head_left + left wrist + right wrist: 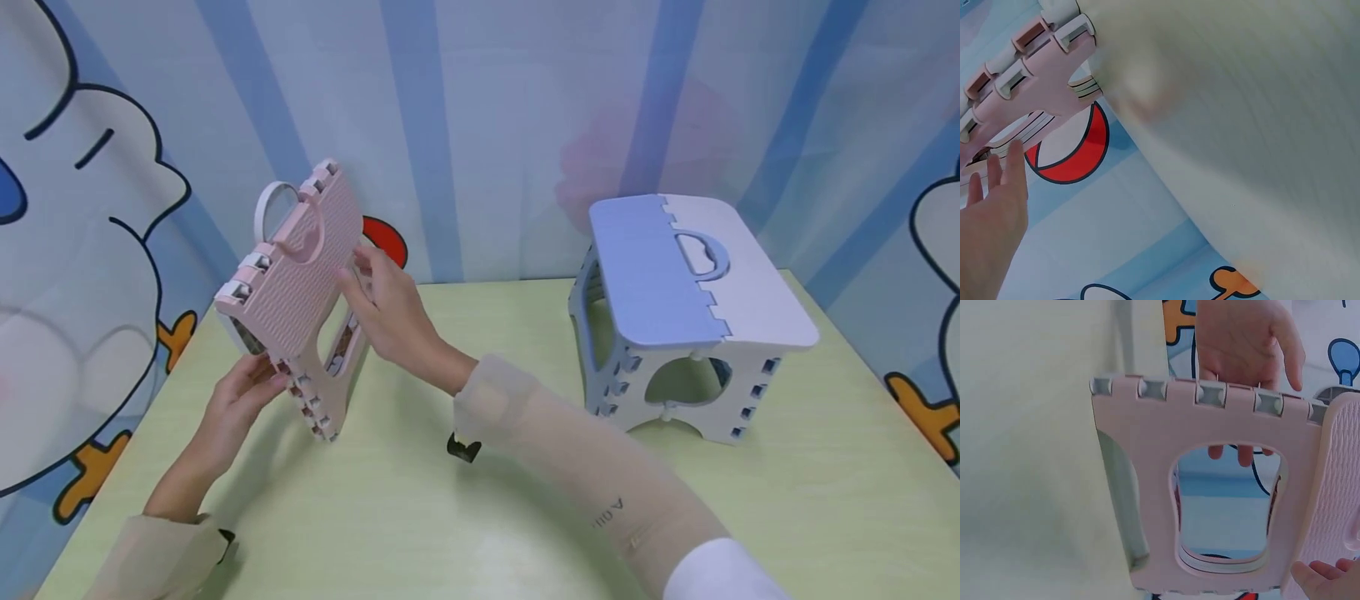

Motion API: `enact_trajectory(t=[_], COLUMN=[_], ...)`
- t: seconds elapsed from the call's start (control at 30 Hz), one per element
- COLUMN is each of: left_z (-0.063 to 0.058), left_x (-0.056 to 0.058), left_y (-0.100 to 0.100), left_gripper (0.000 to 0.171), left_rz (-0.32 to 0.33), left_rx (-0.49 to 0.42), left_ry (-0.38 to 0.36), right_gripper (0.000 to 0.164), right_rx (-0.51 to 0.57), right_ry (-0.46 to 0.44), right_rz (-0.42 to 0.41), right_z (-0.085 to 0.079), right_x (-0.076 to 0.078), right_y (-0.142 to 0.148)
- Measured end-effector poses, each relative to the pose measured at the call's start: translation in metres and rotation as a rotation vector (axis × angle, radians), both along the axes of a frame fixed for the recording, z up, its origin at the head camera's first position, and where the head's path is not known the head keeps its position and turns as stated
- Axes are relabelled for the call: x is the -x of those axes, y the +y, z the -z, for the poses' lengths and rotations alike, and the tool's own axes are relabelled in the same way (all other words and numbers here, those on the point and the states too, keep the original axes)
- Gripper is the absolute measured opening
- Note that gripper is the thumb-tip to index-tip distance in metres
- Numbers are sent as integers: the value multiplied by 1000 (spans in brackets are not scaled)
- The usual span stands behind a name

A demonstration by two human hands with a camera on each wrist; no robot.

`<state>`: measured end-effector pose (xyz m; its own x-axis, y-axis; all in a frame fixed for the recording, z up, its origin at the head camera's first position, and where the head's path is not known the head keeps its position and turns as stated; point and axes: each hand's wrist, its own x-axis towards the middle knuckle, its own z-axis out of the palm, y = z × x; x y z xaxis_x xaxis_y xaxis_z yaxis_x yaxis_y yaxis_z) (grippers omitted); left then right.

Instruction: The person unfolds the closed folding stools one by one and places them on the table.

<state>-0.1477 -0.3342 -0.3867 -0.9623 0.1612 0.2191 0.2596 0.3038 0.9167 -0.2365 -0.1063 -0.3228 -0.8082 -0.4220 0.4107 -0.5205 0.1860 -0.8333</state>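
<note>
A pink folding step stool [281, 308] stands partly folded at the left, its two seat halves sloping down from a raised carry handle [307, 237]. My left hand [243, 400] touches its left side low down. Through the oval leg opening in the right wrist view, fingertips of that left hand [1244, 350] show, fairly straight, behind the hinged leg panel [1154, 475]. My right hand [393, 312] rests its thumb and fingertips on the right seat half near the lower edge. Only part of the right hand [1329, 581] appears in the right wrist view.
On the right side of the table [487, 533] a blue and white folding stool [652, 275] stands fully unfolded. A striped cloth backdrop [487, 150] with cartoon figures hangs right behind the table's far edge.
</note>
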Motion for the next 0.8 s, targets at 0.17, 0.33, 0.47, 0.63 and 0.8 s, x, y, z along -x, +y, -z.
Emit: enact_trajectory(t=[0.17,0.33,0.47,0.63,0.8], left_z=[1,0,1,3,3], left_x=[0,0,0,0,-1], left_y=[1,2,2,2,3], left_gripper=[49,49,45,40,44], left_rz=[19,5,7,20,9], left_rx=[-119,-165,-182,-202,-158], left_ry=[24,10,18,34,38], right_gripper=[42,38,37,40,45], right_rx=[49,25,15,4,16], right_ry=[-71,-99,-114,-127,-164], right_rz=[-4,-34,-59,-102,-134], right_z=[14,25,32,40,46], right_x=[-7,-16,-22,-29,-32], right_y=[-1,-5,-8,-13,-15])
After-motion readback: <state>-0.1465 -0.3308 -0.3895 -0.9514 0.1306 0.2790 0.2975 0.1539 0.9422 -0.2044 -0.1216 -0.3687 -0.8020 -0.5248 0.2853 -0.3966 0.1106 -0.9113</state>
